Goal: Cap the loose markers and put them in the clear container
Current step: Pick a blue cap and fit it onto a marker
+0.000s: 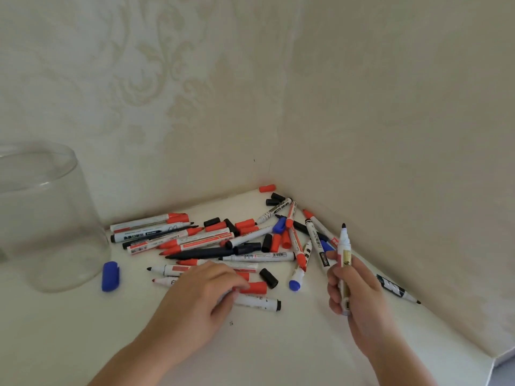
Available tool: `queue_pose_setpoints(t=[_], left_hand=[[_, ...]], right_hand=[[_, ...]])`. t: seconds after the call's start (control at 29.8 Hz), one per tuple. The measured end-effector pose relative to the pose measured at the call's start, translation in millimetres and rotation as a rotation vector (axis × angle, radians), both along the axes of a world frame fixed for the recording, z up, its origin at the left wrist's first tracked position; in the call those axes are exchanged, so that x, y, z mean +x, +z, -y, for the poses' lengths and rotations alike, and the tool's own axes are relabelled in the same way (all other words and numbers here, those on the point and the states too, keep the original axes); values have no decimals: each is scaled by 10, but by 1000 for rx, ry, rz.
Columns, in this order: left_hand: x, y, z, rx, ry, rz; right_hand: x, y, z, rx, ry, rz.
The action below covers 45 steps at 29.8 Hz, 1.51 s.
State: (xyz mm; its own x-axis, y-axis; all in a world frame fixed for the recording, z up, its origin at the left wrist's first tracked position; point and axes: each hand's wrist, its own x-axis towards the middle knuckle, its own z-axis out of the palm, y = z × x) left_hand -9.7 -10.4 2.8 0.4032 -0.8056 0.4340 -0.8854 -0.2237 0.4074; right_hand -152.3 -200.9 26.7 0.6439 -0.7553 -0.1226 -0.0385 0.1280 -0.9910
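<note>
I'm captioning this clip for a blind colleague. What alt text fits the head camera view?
The right hand holds an uncapped black-tipped marker upright while the left hand reaches for a red cap in a pile of loose markers and caps on a white table. An empty clear container stands at left.

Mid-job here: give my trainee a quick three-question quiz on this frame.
1. True or false: the marker held upright in the right hand already has its cap on.
2. What is the left hand touching? A) the blue cap B) a red cap C) the clear container
3. Fill in: the clear container stands at the ___ edge of the view.

Key
1. False; its black tip is bare.
2. B; the fingers rest on the red cap, while the blue cap lies apart beside the container.
3. Left.
</note>
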Motion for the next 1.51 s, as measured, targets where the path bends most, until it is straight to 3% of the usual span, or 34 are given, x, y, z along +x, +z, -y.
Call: queue_pose_setpoints(t=[0.1,0.27,0.5,0.64,0.77,0.94,1.07,1.14,1.27,1.41,1.51], left_hand=[[54,121,-2,39,35,22],[343,276,-108,-64,301,-225],[548,286,-423,-195,480,-268],[667,179,-758,-283,637,-388],[597,166,-836,-332,671,-406],[531,137,-775,-205,684,-212],[537,-14,-711,124,817,-122],[531,-65,-694,144,797,-119],[497,-2,-629,-50,665,-170],[335,242,-407,-319,373,-413],[201,381,-152,-325,113,-629]], right_hand=[[-24,30,5,-14,-7,-17],[-36,21,-5,-92,46,-67],[-64,-6,25,-107,72,-65],[-59,-2,32,-108,90,-42],[-42,-25,28,-157,116,-49],[-53,-66,52,-190,142,-74],[-36,-66,40,-212,147,-117],[-24,-70,24,-217,158,-133],[-28,-92,13,-240,156,-153],[-13,-60,-21,-239,164,-115],[-25,-40,-79,-331,199,-94]])
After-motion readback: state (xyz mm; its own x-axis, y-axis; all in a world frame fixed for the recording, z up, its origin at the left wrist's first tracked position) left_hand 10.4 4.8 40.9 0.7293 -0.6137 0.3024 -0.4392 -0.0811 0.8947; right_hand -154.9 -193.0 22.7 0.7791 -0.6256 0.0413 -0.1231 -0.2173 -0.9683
